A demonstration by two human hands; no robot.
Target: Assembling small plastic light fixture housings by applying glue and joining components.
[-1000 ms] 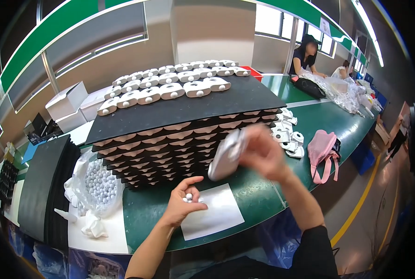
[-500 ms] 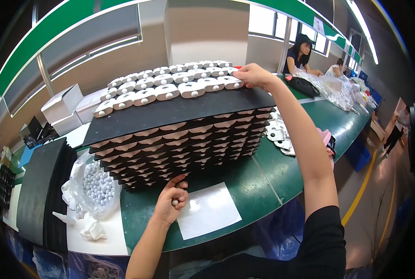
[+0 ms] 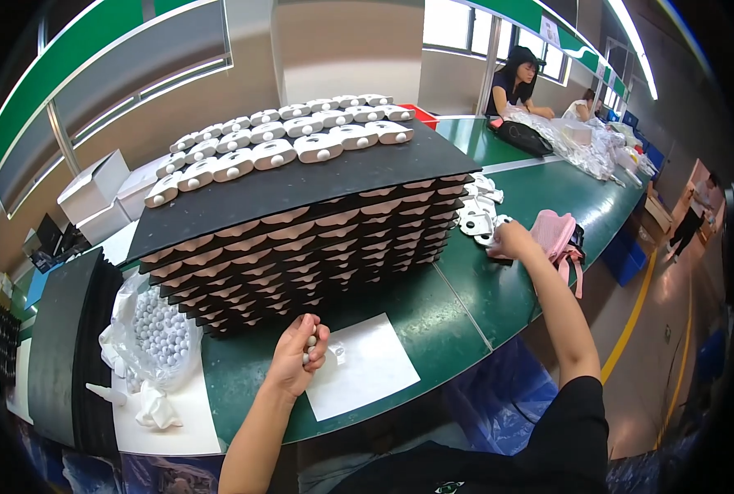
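Note:
My left hand (image 3: 297,356) is closed around a few small white balls (image 3: 308,351), just in front of the stack. On the right, my right hand (image 3: 515,244) has its fingers closed on a white plastic part (image 3: 503,221) at the edge of a loose pile of white parts (image 3: 474,216). The tall stack (image 3: 301,247) has black boards with layers of parts between them. On its top board (image 3: 318,185) stand rows of white parts (image 3: 273,153), each showing a white ball at its front.
An open plastic bag of white balls (image 3: 163,333) lies left of the stack, beside a small white bottle (image 3: 104,393) and upright black boards (image 3: 58,346). A white sheet (image 3: 363,375) lies in front. A pink bag (image 3: 555,235) sits to the right. A co-worker (image 3: 515,86) sits farther back.
My right hand has left the far right end of the top row and come down to the loose parts pile. My left hand still holds the balls in front of the stack.

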